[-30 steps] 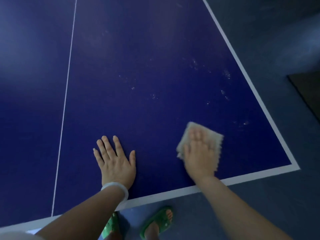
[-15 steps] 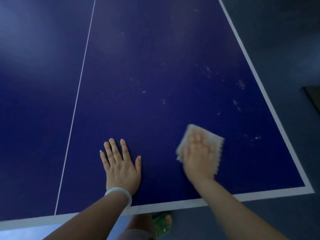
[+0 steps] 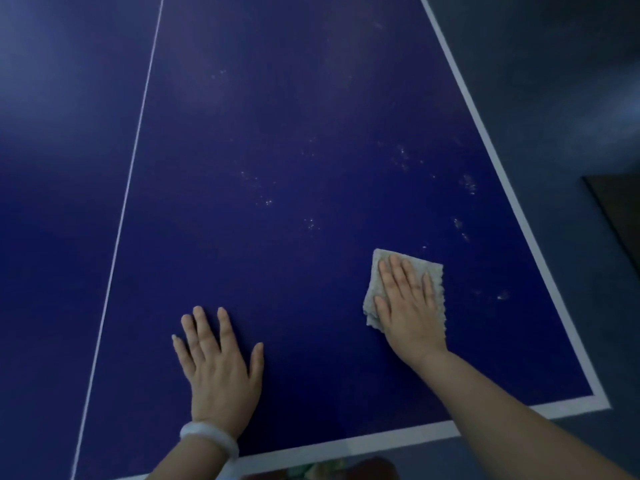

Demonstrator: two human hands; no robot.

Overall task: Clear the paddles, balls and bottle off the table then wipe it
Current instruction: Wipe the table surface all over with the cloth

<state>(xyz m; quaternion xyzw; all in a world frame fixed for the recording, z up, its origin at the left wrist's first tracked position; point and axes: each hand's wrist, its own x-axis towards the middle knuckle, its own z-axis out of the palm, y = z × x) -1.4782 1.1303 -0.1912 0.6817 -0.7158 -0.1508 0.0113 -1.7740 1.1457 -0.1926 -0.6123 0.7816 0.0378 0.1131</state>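
Table (image 3: 311, 116), dark blue with white lines, fills most of the frame. Lower right of centre, the right hand (image 3: 407, 303) lies flat with straight fingers pressing a pale folded cloth (image 3: 375, 271) onto the tabletop; the cloth shows around the fingers and along both sides of the palm. Lower centre, the left hand (image 3: 218, 362) rests palm down on the bare surface, fingers spread wide, a white bracelet (image 3: 207, 436) on its wrist. Whitish specks (image 3: 401, 159) dot the surface above and right of the cloth. A thin centre line (image 3: 135, 140) runs up the left part. Grey floor (image 3: 554, 81) shows at right.
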